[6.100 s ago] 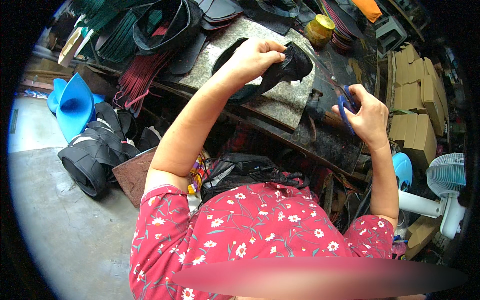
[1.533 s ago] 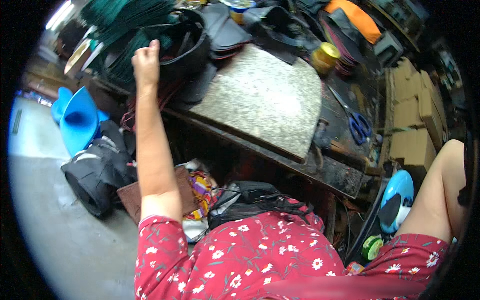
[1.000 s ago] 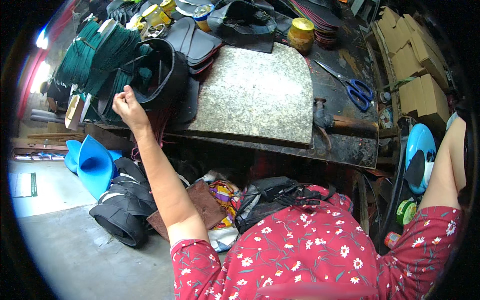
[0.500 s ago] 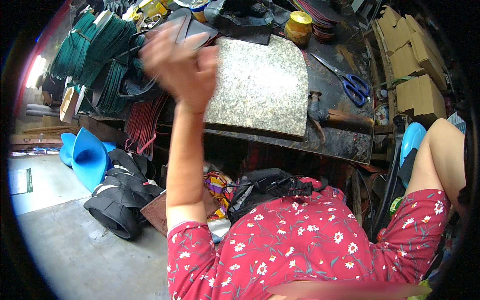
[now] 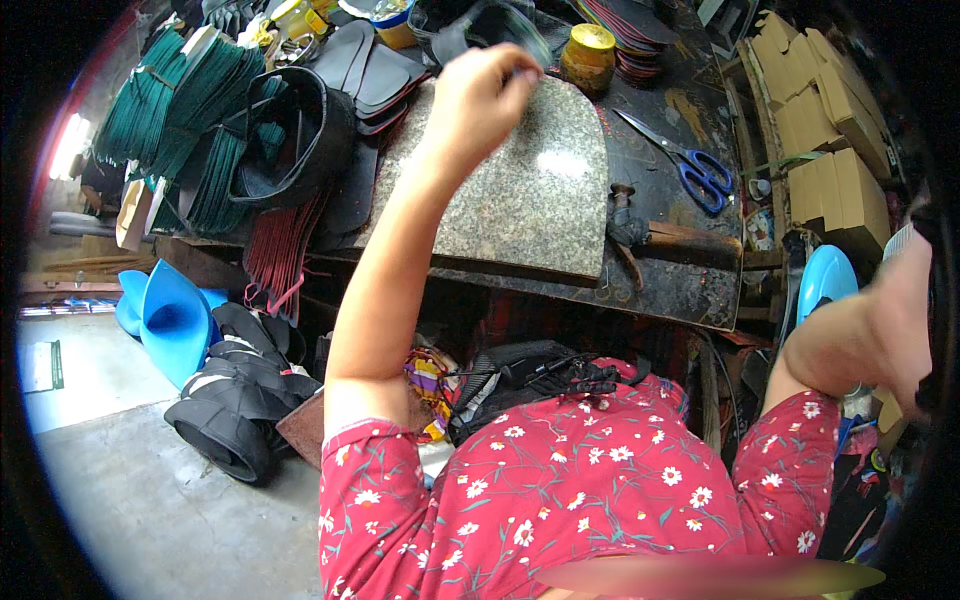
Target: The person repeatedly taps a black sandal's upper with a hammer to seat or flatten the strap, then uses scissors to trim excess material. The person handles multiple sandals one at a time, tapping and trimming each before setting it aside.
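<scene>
My left hand (image 5: 482, 108) is raised over the far part of the speckled stone slab (image 5: 520, 190). Its fingers are bent together at the edge of a black leather-like piece (image 5: 490, 25), which is smeared by motion at the slab's far side. My right hand (image 5: 892, 325) is at the far right rim beside a blue rounded thing (image 5: 828, 280); it is blurred and its fingers are not visible. Left of the slab, a black looped piece (image 5: 322, 150) stands against bundles of dark green strips (image 5: 185, 100).
Blue-handled scissors (image 5: 705, 180), a hammer (image 5: 690, 238) and a yellow-lidded jar (image 5: 588, 60) are right of the slab. Stacked black sole-shaped sheets (image 5: 365, 70) stand at its left. Cardboard boxes (image 5: 840, 195) line the right; black curved pieces (image 5: 225, 420) lie on the floor.
My left hand has moved right, from near the black looped piece to the black leather-like piece beyond the slab. My right forearm has swung lower, bringing the hand into view at the rim.
</scene>
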A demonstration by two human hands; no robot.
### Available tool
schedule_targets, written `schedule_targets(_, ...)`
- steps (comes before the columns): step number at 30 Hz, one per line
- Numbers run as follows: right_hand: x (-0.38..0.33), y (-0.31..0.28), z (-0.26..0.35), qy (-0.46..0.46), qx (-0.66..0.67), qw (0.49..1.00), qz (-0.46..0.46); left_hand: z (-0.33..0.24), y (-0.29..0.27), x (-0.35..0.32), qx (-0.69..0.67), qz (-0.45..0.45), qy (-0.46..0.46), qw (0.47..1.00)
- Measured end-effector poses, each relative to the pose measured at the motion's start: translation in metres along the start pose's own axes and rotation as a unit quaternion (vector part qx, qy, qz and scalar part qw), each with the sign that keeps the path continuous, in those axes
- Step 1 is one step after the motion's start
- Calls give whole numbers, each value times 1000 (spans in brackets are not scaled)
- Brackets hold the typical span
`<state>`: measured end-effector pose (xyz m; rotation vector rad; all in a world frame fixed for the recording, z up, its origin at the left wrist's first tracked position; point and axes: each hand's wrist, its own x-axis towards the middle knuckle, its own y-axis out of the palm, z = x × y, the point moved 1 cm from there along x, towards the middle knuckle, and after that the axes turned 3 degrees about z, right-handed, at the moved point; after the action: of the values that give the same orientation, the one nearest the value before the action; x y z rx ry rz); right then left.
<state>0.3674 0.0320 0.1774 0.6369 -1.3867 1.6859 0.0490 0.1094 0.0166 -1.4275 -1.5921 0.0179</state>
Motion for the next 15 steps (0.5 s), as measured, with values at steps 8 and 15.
schedule_targets(8, -54, 140, -84, 352, 215, 885, 215, -82, -55, -113, 40, 245, -98, 964)
schedule_targets(15, -53, 159, -105, 70, -2, 970, 234, -103, -41, -120, 253, 69, -6, 965)
